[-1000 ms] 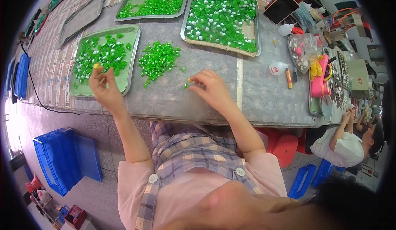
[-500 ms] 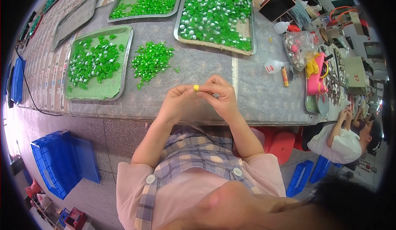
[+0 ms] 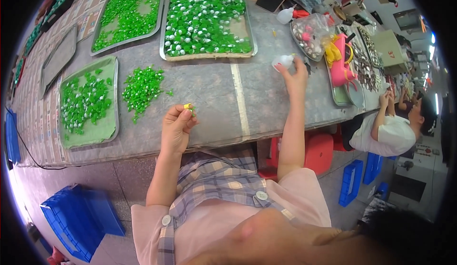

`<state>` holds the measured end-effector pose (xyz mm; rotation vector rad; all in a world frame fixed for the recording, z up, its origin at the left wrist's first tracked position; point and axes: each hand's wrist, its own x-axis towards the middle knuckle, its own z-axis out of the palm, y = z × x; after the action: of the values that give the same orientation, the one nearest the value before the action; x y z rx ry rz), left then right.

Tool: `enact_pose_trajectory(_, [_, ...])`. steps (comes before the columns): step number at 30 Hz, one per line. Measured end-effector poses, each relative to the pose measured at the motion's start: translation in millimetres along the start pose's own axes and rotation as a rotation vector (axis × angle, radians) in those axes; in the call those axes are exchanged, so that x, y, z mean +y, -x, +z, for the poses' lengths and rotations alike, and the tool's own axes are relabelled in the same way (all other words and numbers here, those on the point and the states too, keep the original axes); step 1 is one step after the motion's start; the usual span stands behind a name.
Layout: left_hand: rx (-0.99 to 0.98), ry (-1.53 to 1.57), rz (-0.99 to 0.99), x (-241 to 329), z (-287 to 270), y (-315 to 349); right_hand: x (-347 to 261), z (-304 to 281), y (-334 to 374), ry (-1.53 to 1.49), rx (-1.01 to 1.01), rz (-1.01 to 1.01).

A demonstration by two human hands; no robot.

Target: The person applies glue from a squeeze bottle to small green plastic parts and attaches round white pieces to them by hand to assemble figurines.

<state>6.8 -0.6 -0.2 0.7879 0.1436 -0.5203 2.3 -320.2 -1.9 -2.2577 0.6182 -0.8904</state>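
My left hand [image 3: 176, 128] is raised over the near edge of the table, its thumb and fingers pinched on a small green piece [image 3: 193, 108]. Something yellow [image 3: 187, 106] shows at the tip of the index finger; I cannot tell if it is wrapped around the finger or held. Stretched out to the right, my right hand [image 3: 296, 77] has its thumb and fingers apart beside a small white squeeze bottle [image 3: 283, 61]. The thumb overlaps the bottle's lower edge. What lies under the palm is hidden.
Green and white pieces fill a large tray [image 3: 255, 51]. Small green pieces fill another tray [image 3: 93, 51]; a green-lined tray [image 3: 114, 127] stands left of a loose green pile [image 3: 142, 91]. A pink tool [image 3: 339, 65] lies right. A person in white [image 3: 381, 134] sits beyond it.
My hands, together half a second ago, have parted. The right has reached out to the bottle, covering the spot where an orange-yellow tube lay. The left keeps its pinch. The view has shifted.
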Motion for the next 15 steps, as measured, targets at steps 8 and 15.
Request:
enact_pose_trajectory(8, [0.039,0.027,-0.030,-1,6,3,-76,0,37,-0.779,-0.237,0.236])
enact_pose_trajectory(15, [0.012,0.093,-0.057,1,9,4,-120,-12,78,-0.714,-0.456,-0.044])
